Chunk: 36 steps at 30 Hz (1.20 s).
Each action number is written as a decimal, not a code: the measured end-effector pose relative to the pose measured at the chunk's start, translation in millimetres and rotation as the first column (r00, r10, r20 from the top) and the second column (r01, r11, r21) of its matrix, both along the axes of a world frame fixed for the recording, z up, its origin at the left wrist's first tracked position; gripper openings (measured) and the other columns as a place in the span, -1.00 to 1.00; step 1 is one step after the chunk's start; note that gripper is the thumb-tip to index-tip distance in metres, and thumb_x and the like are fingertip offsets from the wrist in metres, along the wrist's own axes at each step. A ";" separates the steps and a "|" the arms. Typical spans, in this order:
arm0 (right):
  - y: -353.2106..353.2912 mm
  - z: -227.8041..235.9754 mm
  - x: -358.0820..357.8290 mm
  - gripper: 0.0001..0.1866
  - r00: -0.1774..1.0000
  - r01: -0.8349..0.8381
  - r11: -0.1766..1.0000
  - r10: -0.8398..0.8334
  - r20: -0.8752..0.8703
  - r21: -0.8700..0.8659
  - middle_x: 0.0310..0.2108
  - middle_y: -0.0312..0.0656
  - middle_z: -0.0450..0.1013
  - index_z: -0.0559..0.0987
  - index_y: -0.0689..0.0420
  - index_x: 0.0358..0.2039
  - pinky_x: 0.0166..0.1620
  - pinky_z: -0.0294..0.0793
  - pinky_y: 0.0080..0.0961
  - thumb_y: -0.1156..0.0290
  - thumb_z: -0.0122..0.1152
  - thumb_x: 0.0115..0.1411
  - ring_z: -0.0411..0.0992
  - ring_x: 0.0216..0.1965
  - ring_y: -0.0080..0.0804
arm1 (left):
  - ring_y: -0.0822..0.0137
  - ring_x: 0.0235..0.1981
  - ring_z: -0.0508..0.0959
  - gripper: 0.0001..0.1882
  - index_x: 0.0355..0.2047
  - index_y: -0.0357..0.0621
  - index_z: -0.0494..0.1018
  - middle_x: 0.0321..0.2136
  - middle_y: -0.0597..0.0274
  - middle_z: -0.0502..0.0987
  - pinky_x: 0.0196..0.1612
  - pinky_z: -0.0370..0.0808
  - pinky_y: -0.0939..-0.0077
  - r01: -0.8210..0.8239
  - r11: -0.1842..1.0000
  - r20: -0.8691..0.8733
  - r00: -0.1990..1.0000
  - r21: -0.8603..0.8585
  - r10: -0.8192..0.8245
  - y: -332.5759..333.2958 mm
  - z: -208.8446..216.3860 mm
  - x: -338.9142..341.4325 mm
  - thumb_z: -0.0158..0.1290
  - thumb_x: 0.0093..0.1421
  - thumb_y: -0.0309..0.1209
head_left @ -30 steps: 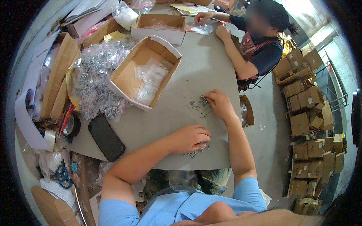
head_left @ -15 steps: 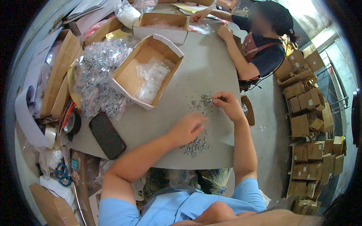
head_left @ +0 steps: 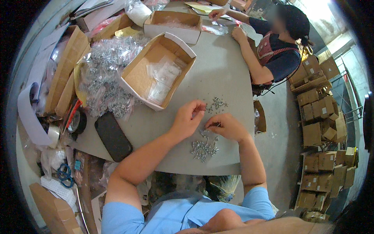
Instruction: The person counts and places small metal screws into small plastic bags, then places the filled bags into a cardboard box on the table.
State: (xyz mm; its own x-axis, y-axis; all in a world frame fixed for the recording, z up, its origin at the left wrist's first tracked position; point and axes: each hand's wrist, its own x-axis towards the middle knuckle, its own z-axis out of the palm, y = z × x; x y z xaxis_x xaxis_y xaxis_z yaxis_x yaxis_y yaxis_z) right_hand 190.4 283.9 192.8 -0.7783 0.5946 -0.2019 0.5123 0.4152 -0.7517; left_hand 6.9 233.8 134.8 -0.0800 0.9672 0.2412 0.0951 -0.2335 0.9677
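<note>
My left hand [head_left: 188,120] is closed beside the left edge of a far pile of small metal pieces [head_left: 216,104], its fingertips pinched together. What they hold, if anything, is too small to tell. My right hand [head_left: 229,127] is just below that pile, thumb and fingers pressed together over the table; anything in the pinch cannot be made out. Closer to my body lies a loose heap of silvery screws [head_left: 203,150], with a few scattered up toward my right fingertips.
An open cardboard box [head_left: 136,74] holding clear plastic bags stands beyond my left hand. Left of it is a mound of bagged hardware [head_left: 107,78]. A black phone [head_left: 113,137] lies by my left forearm. A co-worker [head_left: 272,54] sits at the far right; stacked cartons [head_left: 315,113] stand beyond.
My right hand has come from the far pile back toward me. My left hand has moved away from above the screw heap, up to the far pile's left side.
</note>
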 end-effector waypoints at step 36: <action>41.9 -23.9 27.7 -0.83 0.941 0.337 0.797 -0.295 -0.165 0.502 -0.34 -0.10 0.46 0.54 0.14 -0.35 -0.25 0.46 -0.32 0.53 0.21 -0.02 0.46 -0.31 -0.12 | 0.08 -0.17 0.48 -0.76 -0.17 -0.24 0.47 -0.23 0.05 0.52 -0.05 0.40 0.26 0.362 0.926 -0.480 0.835 0.108 -0.270 -9.7 -2.0 10.6 -0.01 0.19 -0.39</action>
State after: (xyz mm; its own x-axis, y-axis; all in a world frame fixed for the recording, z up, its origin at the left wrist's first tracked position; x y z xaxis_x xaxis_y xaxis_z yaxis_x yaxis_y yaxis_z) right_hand 218.1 325.7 168.9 -0.5286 0.8095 0.2555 0.6345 0.5767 -0.5146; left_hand 17.6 224.0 132.9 0.3830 0.8535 0.3533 0.3966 -0.4974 0.7716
